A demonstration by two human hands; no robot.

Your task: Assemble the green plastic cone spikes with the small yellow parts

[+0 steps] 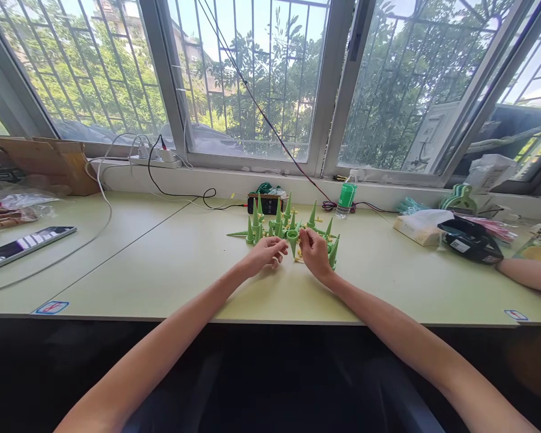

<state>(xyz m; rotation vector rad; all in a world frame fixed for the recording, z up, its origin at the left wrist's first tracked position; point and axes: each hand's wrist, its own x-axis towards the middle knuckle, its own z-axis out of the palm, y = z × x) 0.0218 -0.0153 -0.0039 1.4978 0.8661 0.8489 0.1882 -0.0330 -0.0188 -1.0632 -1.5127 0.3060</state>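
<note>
Between my hands a green plant watering spike [293, 239] is tilted with its wide opening up and its point down. My right hand [313, 249] is closed in a pinch at the spike's right rim; any small part inside the pinch is hidden. On the other side, my left hand [265, 254] has loosely bent fingers apart, with the fingertips close to the spike. Whether they touch it I cannot tell. Several more green spikes [249, 231] stand points up in a cluster just beyond, with small yellow valve pieces [319, 220] among them.
Behind the cluster a dark phone [276, 205] leans upright. A bottle with a green label [346, 195] stands near the window sill. To the right are a tissue box [417, 228], a black item [471, 240] and another person's arm [529, 273]. A large phone [27, 245] and cables lie left.
</note>
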